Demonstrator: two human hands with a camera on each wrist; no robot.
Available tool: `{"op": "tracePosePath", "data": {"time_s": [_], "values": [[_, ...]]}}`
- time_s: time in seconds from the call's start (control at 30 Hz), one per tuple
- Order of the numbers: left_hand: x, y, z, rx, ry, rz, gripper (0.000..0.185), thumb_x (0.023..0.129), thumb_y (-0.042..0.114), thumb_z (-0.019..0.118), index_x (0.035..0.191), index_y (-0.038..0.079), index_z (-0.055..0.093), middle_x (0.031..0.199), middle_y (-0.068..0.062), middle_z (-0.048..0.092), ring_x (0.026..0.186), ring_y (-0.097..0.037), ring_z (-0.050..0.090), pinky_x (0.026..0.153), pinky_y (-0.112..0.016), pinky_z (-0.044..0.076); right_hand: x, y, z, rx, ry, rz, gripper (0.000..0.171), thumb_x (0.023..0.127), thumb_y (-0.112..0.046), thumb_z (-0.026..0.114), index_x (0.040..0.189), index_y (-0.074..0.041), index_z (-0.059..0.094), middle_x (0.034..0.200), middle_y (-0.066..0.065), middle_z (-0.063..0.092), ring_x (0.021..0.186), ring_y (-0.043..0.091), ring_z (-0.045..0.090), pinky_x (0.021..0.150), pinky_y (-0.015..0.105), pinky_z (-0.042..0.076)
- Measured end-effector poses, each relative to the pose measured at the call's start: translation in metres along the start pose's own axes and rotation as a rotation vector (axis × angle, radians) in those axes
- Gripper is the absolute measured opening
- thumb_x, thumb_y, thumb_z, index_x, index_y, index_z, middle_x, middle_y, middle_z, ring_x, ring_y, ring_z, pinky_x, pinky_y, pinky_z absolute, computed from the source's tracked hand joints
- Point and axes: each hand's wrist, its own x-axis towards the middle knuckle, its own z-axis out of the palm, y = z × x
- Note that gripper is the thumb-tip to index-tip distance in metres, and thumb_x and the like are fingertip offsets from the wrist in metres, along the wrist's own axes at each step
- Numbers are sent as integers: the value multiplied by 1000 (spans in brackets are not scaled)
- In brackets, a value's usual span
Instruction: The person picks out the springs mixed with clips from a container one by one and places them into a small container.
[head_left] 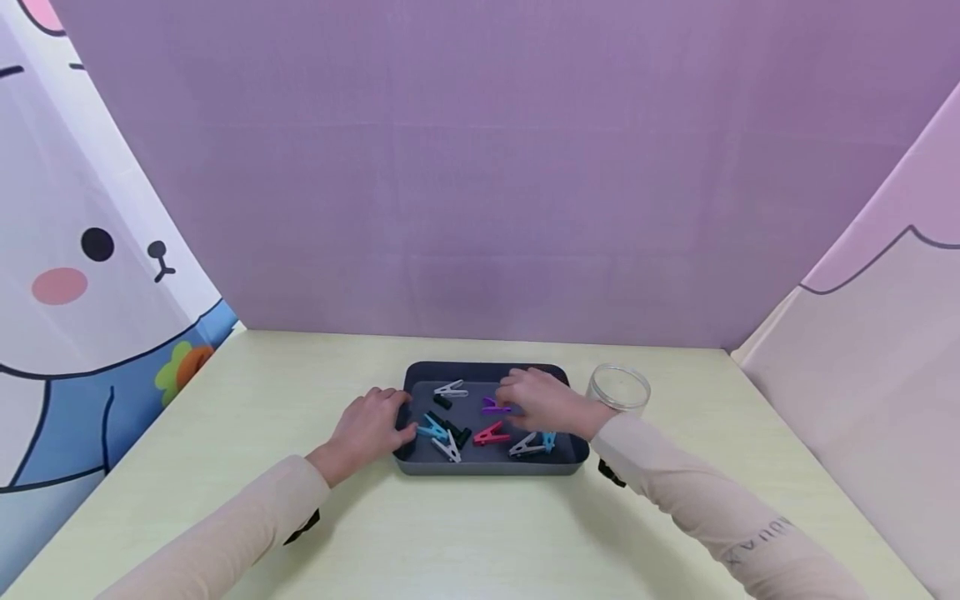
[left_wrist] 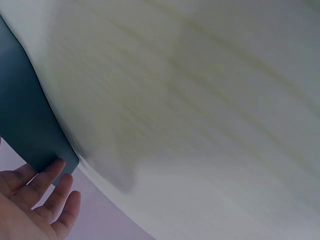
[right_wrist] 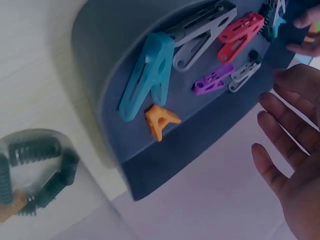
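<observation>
Taking the dark tray (head_left: pixel 487 468) as the landmark and working from its near wall outward: along the near side lie a grey clip (head_left: pixel 527 447) and a blue clip (head_left: pixel 550 439), with a red clip (head_left: pixel 491 433) just beyond them toward the tray's middle. The left hand (head_left: pixel 369 425) rests against the tray's left rim, fingers relaxed and straight against the wall, holding nothing. Farther in, the purple clip (head_left: pixel 495 407) lies roughly at the tray's centre, long axis running left to right. The right hand (head_left: pixel 542 400) hovers over the tray's right half — its fingertips reach toward the purple clip from the right, spread and loose in the wrist view, not pinching anything. So the right hand is plainly the nearer. An orange clip (right_wrist: pixel 160 120) sits by the tray's far-right wall. Just beyond the tray's right rim a clear jar (head_left: pixel 618 388) stands on the tabletop (head_left: pixel 465 542).
</observation>
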Motion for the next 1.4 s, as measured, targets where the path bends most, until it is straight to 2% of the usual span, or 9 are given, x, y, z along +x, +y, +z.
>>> {"op": "tracePosePath", "data": {"time_s": [0.37, 0.53, 0.77, 0.97, 1.4], "values": [[0, 0, -1, -10, 5, 2, 43, 77, 38, 66, 107, 8, 62, 105, -10, 65, 90, -26, 59, 74, -40, 51, 22, -10, 10, -14, -67, -31, 18, 81, -23, 68, 97, -16, 67, 92, -6, 63, 85, 10, 50, 74, 28, 45], [-1, 0, -1, -3, 0, -3, 44, 77, 39, 66, 108, 8, 62, 105, -10, 65, 90, -26, 58, 74, -40, 51, 32, -14, 13, -24, -93, -45, 19, 82, -24, 67, 100, -17, 66, 96, -6, 64, 89, 11, 52, 79, 29, 46], [-1, -1, 0, -4, 3, -2, 43, 77, 39, 66, 108, 9, 62, 105, -9, 65, 90, -25, 58, 74, -40, 51, 44, -17, 21, -70, -127, -76, 21, 82, -25, 66, 103, -20, 65, 102, -7, 65, 95, 11, 54, 78, 27, 45], [-1, -1, 0, 0, 0, 2, 43, 77, 39, 66, 108, 9, 62, 105, -9, 65, 90, -26, 58, 74, -40, 51, 50, -18, 29, -99, -139, -108, 21, 82, -25, 67, 102, -22, 65, 101, -9, 64, 95, 10, 54, 78, 27, 46], [-1, 0, -1, 6, 0, -3, 43, 77, 40, 65, 108, 9, 62, 104, -9, 65, 89, -25, 58, 74, -39, 51, 56, -20, 36, -68, -165, -130, 21, 81, -24, 68, 102, -24, 66, 104, -9, 65, 95, 10, 55, 80, 26, 47]]}}
